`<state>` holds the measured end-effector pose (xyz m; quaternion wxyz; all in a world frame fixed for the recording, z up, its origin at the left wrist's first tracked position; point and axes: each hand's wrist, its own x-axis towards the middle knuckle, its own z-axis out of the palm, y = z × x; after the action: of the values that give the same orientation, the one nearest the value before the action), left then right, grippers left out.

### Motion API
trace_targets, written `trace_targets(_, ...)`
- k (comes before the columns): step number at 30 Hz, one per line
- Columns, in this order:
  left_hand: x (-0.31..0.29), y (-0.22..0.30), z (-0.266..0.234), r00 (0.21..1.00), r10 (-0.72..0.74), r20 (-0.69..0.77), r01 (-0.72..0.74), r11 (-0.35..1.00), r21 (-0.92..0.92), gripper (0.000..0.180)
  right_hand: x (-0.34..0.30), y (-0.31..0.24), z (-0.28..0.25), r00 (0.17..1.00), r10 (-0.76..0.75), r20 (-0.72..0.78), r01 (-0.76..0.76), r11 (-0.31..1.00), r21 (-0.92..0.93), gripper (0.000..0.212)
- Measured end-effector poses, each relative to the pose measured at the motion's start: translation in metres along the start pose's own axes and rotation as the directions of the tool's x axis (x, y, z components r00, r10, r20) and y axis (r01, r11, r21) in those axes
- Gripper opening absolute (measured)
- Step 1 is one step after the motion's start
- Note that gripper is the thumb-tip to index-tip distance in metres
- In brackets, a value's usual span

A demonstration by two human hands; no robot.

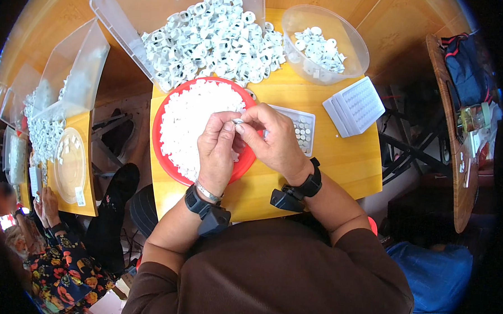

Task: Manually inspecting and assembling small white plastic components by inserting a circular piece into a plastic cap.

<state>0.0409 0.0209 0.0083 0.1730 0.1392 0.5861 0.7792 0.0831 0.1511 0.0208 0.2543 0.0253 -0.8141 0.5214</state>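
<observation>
My left hand (216, 147) and my right hand (274, 140) meet above the right part of a red basin (157, 148). Between their fingertips they pinch a small pale round piece (238, 121); its details are too small to make out. Many small white plastic pieces (188, 120) fill the basin. Just past my right hand lies a white tray (284, 111) with rows of small round discs (304, 134), partly hidden by that hand.
A clear bin (120, 16) tipped toward me spills white-and-grey round parts (211, 40) onto the yellow table (341, 166). Behind to the right are a clear bowl (354, 49) of similar parts and stacked white trays (355, 105). At left, a co-worker's hands (48, 207) hold a white piece.
</observation>
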Motion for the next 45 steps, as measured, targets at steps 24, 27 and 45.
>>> trace_targets(24,-0.001,0.025,0.001,0.979,-0.117,0.170,0.163,0.942,-0.293,0.025,0.005,-0.013,-0.018,0.975,0.173,0.143,-0.218,0.879,0.424,0.006)
trace_targets(27,-0.009,0.036,0.005,0.954,-0.083,0.289,0.202,0.888,-0.413,0.027,0.006,-0.035,-0.032,0.957,0.193,0.217,-0.281,0.806,0.521,0.008)
trace_targets(45,-0.139,0.064,0.008,0.933,-0.004,0.360,0.199,0.839,-0.506,0.021,-0.108,-0.125,-0.039,0.982,-0.189,0.002,0.189,0.982,0.029,0.024)
